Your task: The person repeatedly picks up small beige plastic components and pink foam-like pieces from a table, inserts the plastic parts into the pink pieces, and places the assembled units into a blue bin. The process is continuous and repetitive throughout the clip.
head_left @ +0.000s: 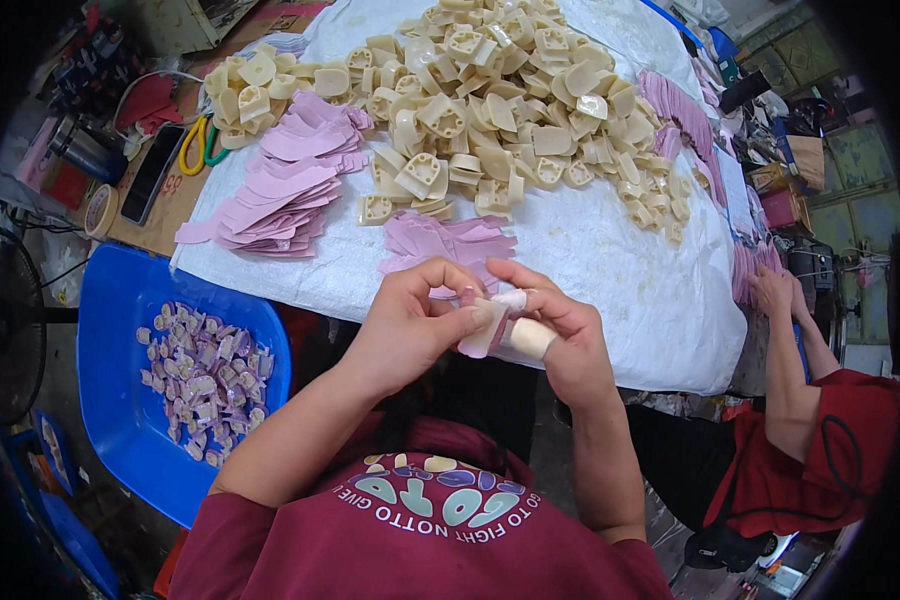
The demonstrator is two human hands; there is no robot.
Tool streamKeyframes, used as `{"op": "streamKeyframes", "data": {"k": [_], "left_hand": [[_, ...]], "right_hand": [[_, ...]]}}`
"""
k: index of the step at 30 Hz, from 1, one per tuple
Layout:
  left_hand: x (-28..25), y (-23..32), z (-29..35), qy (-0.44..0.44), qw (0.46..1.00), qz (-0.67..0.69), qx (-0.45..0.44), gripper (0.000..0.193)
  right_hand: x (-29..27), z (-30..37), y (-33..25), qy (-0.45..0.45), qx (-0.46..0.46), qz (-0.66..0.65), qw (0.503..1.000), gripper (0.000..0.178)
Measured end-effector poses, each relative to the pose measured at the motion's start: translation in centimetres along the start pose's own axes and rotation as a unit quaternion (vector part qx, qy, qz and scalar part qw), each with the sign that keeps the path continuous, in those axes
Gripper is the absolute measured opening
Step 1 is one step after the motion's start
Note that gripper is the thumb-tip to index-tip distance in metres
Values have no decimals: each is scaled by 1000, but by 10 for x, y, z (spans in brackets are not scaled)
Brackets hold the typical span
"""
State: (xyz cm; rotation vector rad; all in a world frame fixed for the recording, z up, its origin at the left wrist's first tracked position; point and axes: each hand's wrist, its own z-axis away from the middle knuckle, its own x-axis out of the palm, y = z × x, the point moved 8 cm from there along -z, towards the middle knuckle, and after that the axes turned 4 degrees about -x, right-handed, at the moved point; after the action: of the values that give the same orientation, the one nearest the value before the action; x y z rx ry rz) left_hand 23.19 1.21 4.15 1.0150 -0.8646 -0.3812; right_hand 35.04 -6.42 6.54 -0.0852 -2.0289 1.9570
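At the table's near edge, both hands meet over a small cream shoe heel [494, 318] with a pink strip [478, 346] against it. My left hand [417, 322] is closed, its thumb and fingers pinching the piece. Closed around the other side is my right hand [574, 345], with white wrapping on a finger and a cream cover on the thumb. The fingers partly hide how strip and heel meet. Just beyond the hands lies a small pile of pink strips [448, 243]. A larger stack of pink strips [282, 185] is to its left.
A large heap of cream heels [510, 110] covers the far part of the white-covered table [610, 300]. At left, a blue tub [110, 350] holds many pink-covered heels [205, 380]. A phone [153, 173] and scissors [192, 146] lie nearby. A co-worker's hands [773, 292] touch strips at right.
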Motion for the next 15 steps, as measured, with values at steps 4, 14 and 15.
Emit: {"op": "streamKeyframes", "data": {"k": [4, 14, 15], "left_hand": [[-1, -7, 4, 20, 1000, -19, -5, 10], [3, 28, 15, 62, 947, -253, 186, 9], [3, 28, 14, 51, 950, -255, 172, 8]], "right_hand": [[6, 8, 6, 84, -94, 99, 987, 15], [12, 3, -21, 38, -238, 304, 922, 16], [12, 1, -20, 29, -216, 315, 924, 16]]}}
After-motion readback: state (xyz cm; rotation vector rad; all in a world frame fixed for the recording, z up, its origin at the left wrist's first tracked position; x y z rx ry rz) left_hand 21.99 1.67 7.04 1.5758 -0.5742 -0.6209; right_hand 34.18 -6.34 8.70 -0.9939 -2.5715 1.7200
